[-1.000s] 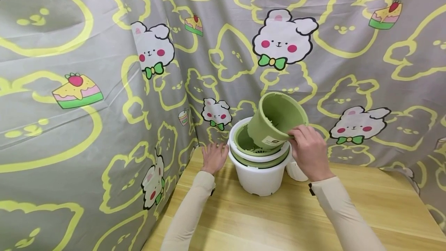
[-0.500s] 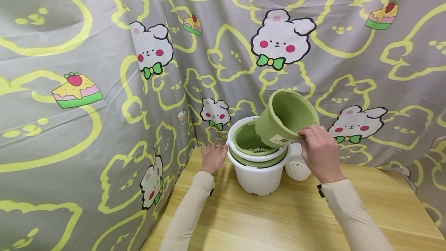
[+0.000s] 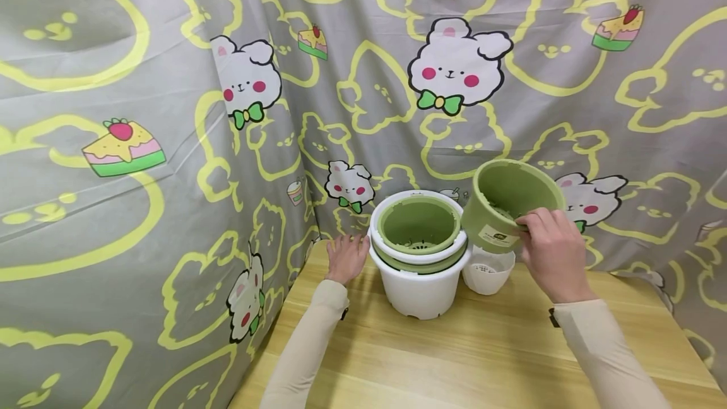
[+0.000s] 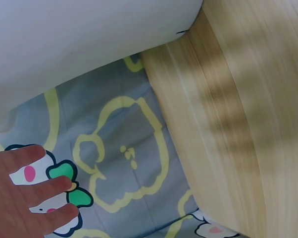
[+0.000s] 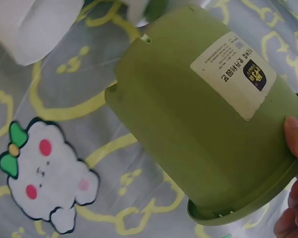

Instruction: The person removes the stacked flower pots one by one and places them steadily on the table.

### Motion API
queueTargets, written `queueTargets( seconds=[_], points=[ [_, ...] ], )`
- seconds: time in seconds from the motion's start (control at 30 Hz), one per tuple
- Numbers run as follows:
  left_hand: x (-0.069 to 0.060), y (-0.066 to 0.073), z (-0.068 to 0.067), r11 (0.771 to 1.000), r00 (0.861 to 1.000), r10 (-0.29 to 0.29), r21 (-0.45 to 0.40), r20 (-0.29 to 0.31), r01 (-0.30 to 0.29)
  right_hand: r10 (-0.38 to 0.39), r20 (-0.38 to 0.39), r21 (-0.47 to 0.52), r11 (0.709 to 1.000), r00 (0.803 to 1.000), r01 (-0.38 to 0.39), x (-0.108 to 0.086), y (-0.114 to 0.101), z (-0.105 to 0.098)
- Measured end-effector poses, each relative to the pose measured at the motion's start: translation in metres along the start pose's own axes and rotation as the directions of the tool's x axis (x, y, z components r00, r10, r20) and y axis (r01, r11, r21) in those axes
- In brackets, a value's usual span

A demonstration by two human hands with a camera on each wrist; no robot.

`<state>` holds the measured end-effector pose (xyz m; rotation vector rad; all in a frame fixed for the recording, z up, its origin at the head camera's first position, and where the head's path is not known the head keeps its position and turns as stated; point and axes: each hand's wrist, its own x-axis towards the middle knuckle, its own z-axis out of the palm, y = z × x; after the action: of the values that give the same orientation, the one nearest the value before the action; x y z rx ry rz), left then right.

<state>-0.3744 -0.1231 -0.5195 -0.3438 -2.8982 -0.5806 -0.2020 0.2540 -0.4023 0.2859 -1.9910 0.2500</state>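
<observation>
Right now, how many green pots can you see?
3. One green pot is in the right hand, another is inside the upper white pot, and the third peeks out just below that white rim. More could be hidden inside.

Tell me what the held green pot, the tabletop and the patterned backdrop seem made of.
Held green pot: probably molded plastic, matte to satin; thin flanged rim, notched base.
Tabletop: wood or wood-look laminate, smooth; streaked grain.
Patterned backdrop: likely printed fabric, slight sheen; soft folds and creases.
</observation>
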Motion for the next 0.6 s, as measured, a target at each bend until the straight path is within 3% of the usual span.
queueTargets(
  seconds=[0.3, 0.6],
  points=[
    [0.002, -0.001, 0.001, 1.000, 1.000, 0.008, -0.007, -0.014, -0.009, 0.000, 0.042, -0.050, 0.999, 0.999, 0.002, -0.025, 0.033, -0.007],
    [0.001, -0.003, 0.003, 1.000, 1.000, 0.009, -0.010, -0.019, -0.009, 0.049, 0.096, -0.097, 0.994, 0.994, -0.039, -0.060, 0.062, -0.006]
  ],
)
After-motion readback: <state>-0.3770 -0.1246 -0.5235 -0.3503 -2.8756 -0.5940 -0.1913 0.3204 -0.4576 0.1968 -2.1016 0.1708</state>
